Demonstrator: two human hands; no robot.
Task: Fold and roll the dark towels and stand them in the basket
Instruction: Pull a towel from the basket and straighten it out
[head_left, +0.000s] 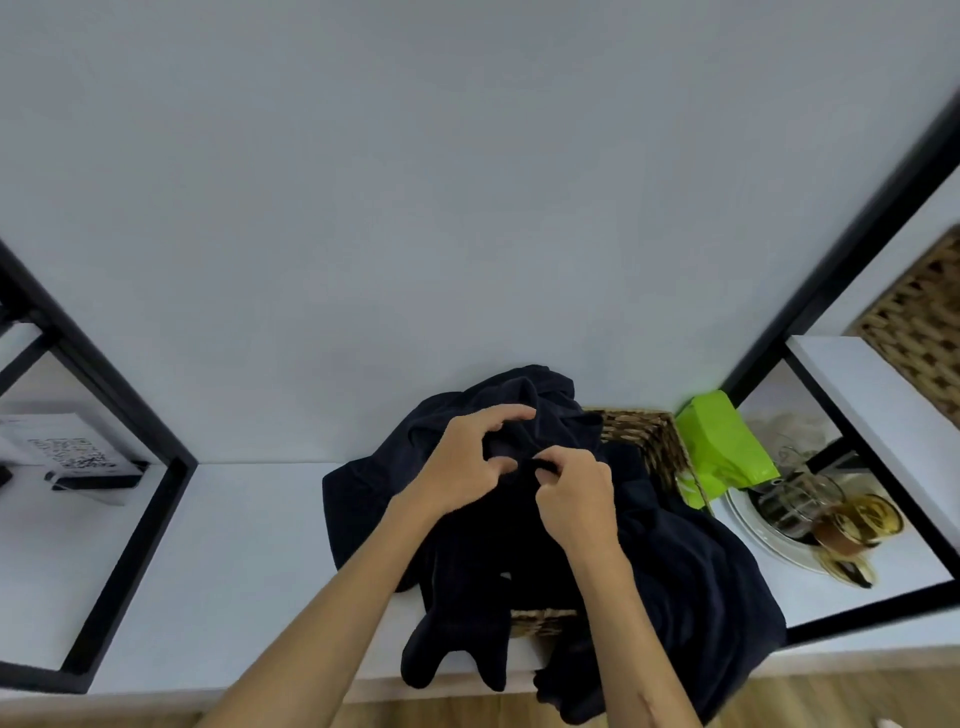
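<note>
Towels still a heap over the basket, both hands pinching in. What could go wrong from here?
1. The dark towels drape over the wicker basket and hang past the shelf's front edge; pulling one free may drag the rest to the floor.
2. The glassware on the white plate sits close beside the pile; a swinging towel could knock it.
3. The left hand and right hand pinch bunched fabric, so they might grab two towels together.

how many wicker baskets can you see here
2. One basket sits on the white shelf, mostly buried under the dark towels that both hands grip. Another wicker basket stands on the higher shelf at far right, cut off by the frame.
</note>
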